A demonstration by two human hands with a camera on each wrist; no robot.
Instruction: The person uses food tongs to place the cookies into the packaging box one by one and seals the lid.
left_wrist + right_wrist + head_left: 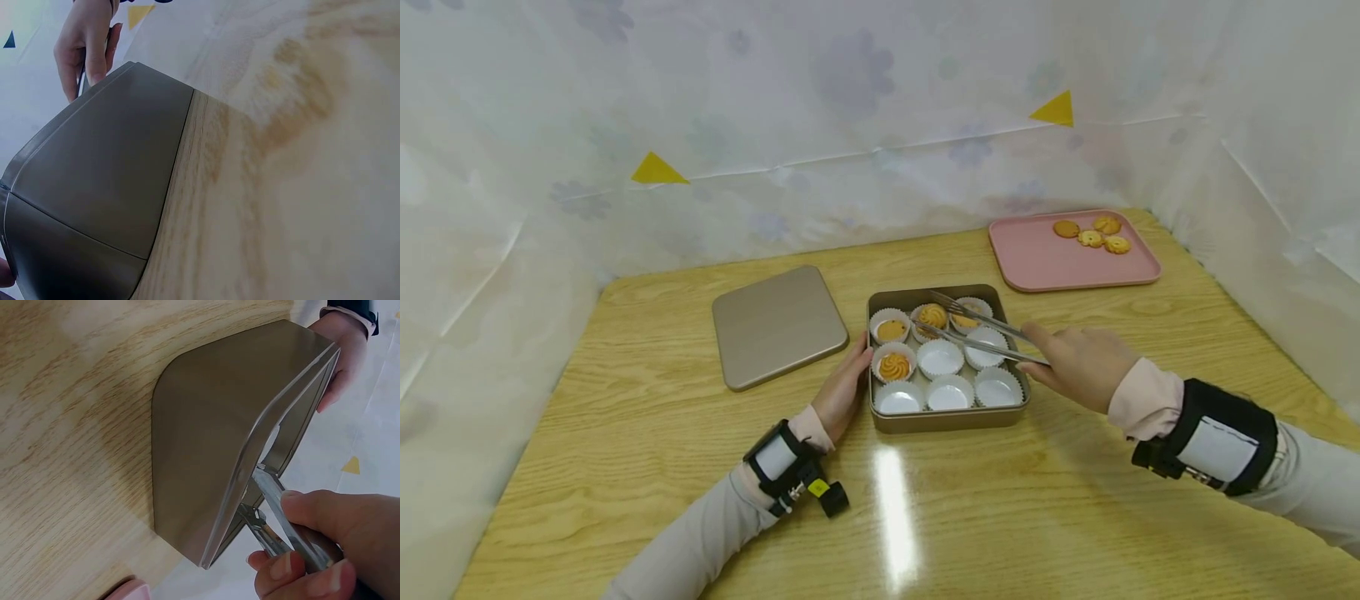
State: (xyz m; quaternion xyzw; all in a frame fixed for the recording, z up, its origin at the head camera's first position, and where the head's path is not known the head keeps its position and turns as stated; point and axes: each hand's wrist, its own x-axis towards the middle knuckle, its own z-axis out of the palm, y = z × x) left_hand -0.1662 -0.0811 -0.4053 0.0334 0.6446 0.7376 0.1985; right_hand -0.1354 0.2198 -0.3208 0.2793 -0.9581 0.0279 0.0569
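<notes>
A person's left hand, fingers extended, rests against the left wall of a rectangular metal tin holding cookies in paper cups. At the tin's right, the right hand pinches metal tongs reaching over the far row.

Tin: brownish bronze, centre of the frame
Cups: white
Cookies: golden-brown
Tray: plain pink, upper right
Table: yellowish, wood-grained
Backdrop: white, pale floral pattern, top

Near mid-frame on the counter I see the tin, cups inside; lid left of it; tray, upper right, bearing cookies.
</notes>
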